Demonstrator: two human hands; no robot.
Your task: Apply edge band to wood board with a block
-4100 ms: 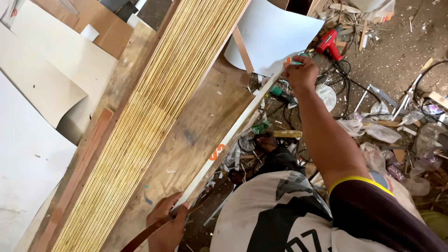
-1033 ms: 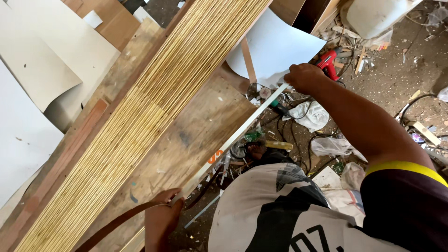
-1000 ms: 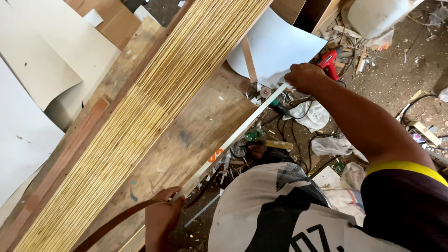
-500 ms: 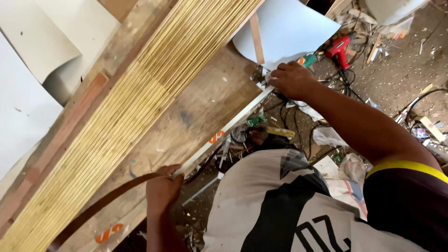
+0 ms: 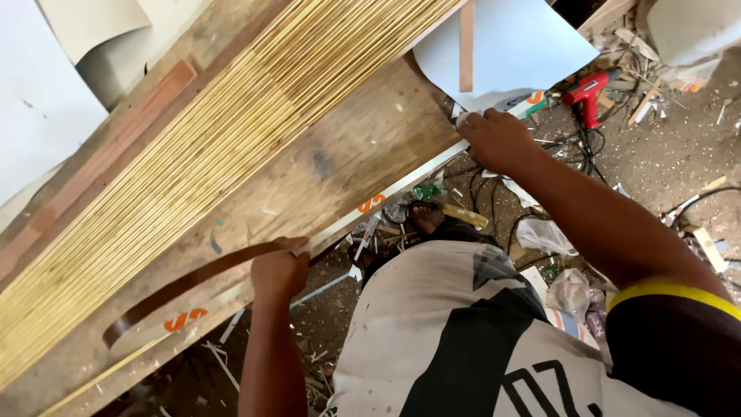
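Left hand [image 5: 279, 270] pinching curled brown veneer strip [image 5: 185, 282], right hand [image 5: 494, 139] pressed closed on board's pale edge [image 5: 386, 193], ribbed bamboo slats [image 5: 208, 147]

A thin brown edge-banding strip [image 5: 193, 282] curls loose along the wooden board's [image 5: 332, 170] white front edge.

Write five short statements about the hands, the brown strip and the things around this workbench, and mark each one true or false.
1. The left hand holds one end of the curved brown strip. True.
2. The right hand holds the red power drill. False: the drill lies on the dirt floor, apart from the hand, which rests at the bench's edge.
3. A wide band of thin yellow rods runs along the wooden workbench. True.
4. The brown strip lies flat along the bench. False: it bows up in a loop.
5. Both hands are on the strip. False: only the left one.
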